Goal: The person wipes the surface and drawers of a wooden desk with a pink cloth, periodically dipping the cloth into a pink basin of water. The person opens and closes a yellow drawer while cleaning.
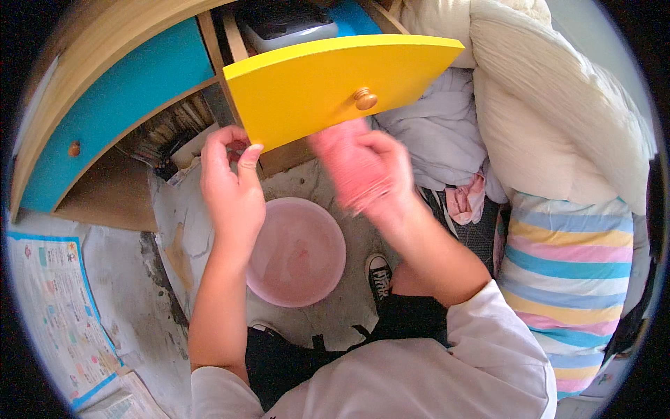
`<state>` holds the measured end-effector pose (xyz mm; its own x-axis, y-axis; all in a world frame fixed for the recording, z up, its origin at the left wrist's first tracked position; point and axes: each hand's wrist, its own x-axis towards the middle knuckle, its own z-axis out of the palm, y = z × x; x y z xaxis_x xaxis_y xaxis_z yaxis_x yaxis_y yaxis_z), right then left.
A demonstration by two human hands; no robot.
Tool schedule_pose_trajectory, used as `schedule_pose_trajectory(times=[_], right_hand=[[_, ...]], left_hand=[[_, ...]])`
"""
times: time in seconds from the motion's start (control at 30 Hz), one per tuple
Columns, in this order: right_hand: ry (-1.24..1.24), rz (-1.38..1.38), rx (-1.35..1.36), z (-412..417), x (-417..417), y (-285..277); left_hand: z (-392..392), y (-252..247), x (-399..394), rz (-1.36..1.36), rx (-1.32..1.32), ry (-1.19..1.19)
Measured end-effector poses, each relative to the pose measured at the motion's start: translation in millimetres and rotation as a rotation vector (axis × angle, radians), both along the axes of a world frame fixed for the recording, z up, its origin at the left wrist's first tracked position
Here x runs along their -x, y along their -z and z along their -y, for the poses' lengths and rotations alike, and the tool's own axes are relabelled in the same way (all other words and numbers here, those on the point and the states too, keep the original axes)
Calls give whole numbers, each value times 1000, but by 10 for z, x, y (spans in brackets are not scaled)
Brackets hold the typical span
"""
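A drawer with a yellow front (309, 89) and a round wooden knob (365, 98) is pulled out of the desk. My left hand (233, 183) grips the front's lower left corner, thumb on the outer face and fingers behind it. In my right hand (392, 162) is a pink-red cloth (348, 167), blurred by motion, just below the drawer front; whether it touches the wood I cannot tell. Inside the drawer, partly hidden by its front, lies a dark-topped object with a pale rim (290, 31). A pink plastic basin (296, 256) holding what looks like water sits on the floor between my arms.
A blue drawer (125, 115) is closed at the left, above a shelf (110, 194) with clutter. Bedding (539, 105) and a striped pillow (570, 262) bound the right side. My sneaker (378, 275) stands beside the basin. A printed poster (57, 309) is at far left.
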<state>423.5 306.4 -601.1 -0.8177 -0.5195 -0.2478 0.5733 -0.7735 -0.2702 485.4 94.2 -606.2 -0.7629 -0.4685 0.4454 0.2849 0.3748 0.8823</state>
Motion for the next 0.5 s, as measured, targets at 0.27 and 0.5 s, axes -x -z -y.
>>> schedule_pose_trajectory(times=[0.27,0.5], right_hand=[[-90,-25,12,117,-93,-10],[233,-204,174,-656,376,162]], left_hand=[[56,-48,-72,11,193,-105],[45,-26,-64,-2,167,-67]])
